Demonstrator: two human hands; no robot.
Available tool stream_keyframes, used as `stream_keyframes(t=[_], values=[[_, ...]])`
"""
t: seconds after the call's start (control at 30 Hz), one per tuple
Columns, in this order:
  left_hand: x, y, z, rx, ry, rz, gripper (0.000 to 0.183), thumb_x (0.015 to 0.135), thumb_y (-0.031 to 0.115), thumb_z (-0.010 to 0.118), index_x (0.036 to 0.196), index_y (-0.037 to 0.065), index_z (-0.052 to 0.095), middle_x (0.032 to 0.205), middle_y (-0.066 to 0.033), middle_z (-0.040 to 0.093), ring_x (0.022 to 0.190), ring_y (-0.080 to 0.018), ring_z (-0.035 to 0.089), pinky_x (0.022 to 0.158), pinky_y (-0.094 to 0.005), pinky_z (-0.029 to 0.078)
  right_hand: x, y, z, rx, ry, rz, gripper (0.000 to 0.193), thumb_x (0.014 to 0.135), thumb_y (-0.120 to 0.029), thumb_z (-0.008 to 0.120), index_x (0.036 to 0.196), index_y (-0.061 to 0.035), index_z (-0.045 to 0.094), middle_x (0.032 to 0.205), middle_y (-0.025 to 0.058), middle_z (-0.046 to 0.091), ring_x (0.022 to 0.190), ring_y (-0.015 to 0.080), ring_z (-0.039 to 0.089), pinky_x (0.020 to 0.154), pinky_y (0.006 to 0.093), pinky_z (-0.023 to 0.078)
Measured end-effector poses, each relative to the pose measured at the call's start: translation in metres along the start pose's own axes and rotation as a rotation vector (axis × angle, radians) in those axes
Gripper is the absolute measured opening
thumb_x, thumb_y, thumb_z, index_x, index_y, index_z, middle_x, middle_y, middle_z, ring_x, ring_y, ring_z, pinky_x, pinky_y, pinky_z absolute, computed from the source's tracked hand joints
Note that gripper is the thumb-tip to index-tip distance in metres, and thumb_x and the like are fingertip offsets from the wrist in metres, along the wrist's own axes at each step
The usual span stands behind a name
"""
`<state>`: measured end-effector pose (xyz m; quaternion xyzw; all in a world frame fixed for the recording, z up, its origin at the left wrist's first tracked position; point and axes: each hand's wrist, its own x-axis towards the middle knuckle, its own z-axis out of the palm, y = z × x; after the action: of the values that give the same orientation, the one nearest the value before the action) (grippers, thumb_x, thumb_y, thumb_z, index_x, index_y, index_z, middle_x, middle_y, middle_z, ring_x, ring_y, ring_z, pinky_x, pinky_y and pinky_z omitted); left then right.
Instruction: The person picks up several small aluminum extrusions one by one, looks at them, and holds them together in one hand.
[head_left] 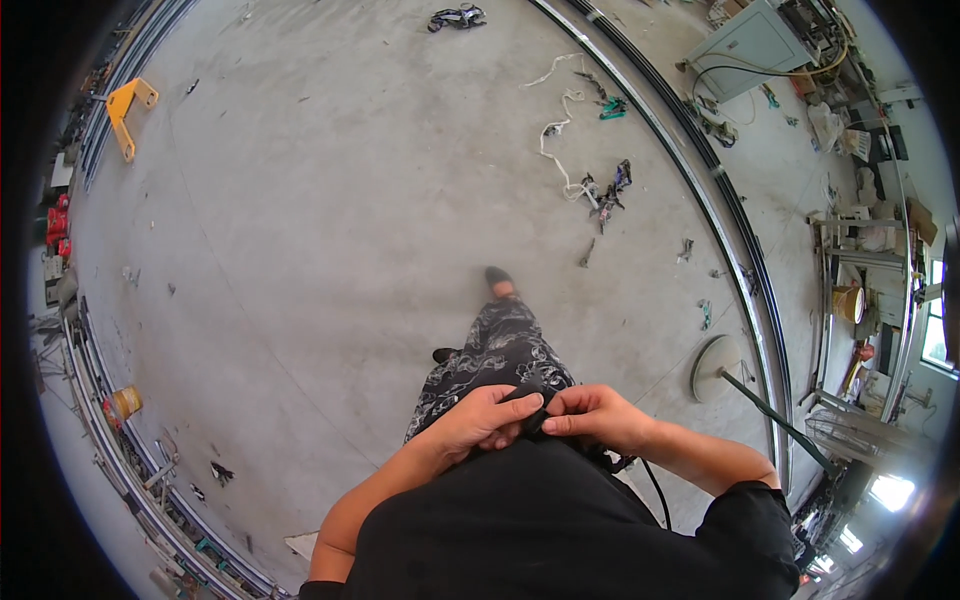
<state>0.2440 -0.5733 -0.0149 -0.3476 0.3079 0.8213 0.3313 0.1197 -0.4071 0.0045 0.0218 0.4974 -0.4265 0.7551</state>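
Observation:
Both hands meet in front of my waist, over the black shirt (510, 510) and the patterned dark trousers (490, 365). My left hand (487, 417) is closed, its thumb pressed on a small black thing (534, 418). My right hand (596, 417) pinches the same thing from the other side with thumb and forefinger. Its kind cannot be made out against the dark clothing; it looks soft or strap-like. A thin black cable (658, 492) hangs beside my right forearm. One dark shoe (497, 275) is stepped forward on the floor.
Long dark rails (725, 180) curve along the right, with a round-based stand (712, 370) near them. Tangled scraps (605, 195) and white cord (547, 150) lie on the grey floor. A yellow bracket (125, 110) is far left; a grey cabinet (750, 50) is far right.

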Motion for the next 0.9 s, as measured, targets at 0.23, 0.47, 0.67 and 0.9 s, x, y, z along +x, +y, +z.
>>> stream_keyframes(t=[0.23, 0.47, 0.67, 0.9], values=[[0.0, 0.009, 0.005, 0.072, -0.063, -0.002, 0.025, 0.084, 0.035, 0.06, 0.076, 0.012, 0.053, 0.057, 0.0067, 0.045, 0.045, -0.001, 0.036, 0.04, -0.0157, 0.026, 0.006, -0.004, -0.005, -0.101, -0.064, -0.035, 0.019, 0.083, -0.023, 0.065, 0.076, -0.0071, 0.057, 0.064, -0.0079, 0.049, 0.057, 0.0009, 0.04, 0.048, 0.0183, 0.03], [-0.002, 0.005, 0.01, 0.046, -0.08, 0.013, 0.024, 0.085, 0.034, 0.059, 0.081, 0.01, 0.058, 0.06, 0.0079, 0.044, 0.048, 0.0004, 0.036, 0.042, -0.0147, 0.027, 0.001, -0.005, -0.015, -0.084, -0.117, 0.031, 0.022, 0.082, -0.026, 0.066, 0.073, -0.0083, 0.056, 0.063, -0.0087, 0.047, 0.055, 0.0005, 0.037, 0.047, 0.0183, 0.027], [0.0, -0.003, 0.009, 0.05, -0.103, 0.006, 0.023, 0.085, 0.033, 0.059, 0.076, 0.012, 0.057, 0.059, 0.0086, 0.044, 0.048, 0.0004, 0.035, 0.042, -0.0151, 0.027, -0.002, 0.0, -0.02, -0.04, -0.19, 0.139, 0.021, 0.082, -0.024, 0.066, 0.073, -0.0088, 0.054, 0.061, -0.0095, 0.043, 0.052, 0.0014, 0.034, 0.046, 0.0188, 0.024], [-0.003, -0.003, -0.01, -0.219, 0.026, 0.016, 0.022, 0.086, 0.023, 0.058, 0.074, 0.008, 0.048, 0.056, 0.0058, 0.042, 0.044, 0.0001, 0.033, 0.037, -0.0149, 0.023, -0.008, -0.006, -0.03, -0.058, -0.052, 0.046, 0.018, 0.083, -0.015, 0.063, 0.097, -0.0037, 0.06, 0.083, -0.0017, 0.058, 0.073, 0.0039, 0.052, 0.06, 0.0179, 0.043]])
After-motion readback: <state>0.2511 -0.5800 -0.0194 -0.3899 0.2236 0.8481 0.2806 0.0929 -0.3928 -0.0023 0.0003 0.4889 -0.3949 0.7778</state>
